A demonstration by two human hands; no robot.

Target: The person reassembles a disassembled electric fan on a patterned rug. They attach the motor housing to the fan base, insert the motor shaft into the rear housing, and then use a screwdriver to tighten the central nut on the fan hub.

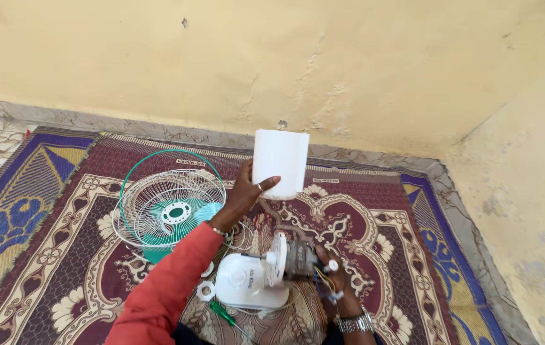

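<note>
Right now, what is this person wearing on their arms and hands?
The left arm is covered by a long red-orange sleeve, with a thin beaded bracelet at the wrist and a ring on the left hand. The right hand has no sleeve in view; its wrist carries a silver metal-link watch.

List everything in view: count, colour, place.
Motor cover: one, white, held up in the left hand.
Fan motor: one, dark metal with coloured wires, in the right hand.
Fan base: one, white, on the mat under the motor.
Fan grilles: stacked, white wire with a teal rim, on the mat at left.
Screwdriver: one, green handle, beside the base.
Mat: one, maroon patterned with blue border, on the floor.
Wall: yellow, behind.
Left hand: red sleeve, ring.
Right hand: wristwatch, ring.
</note>
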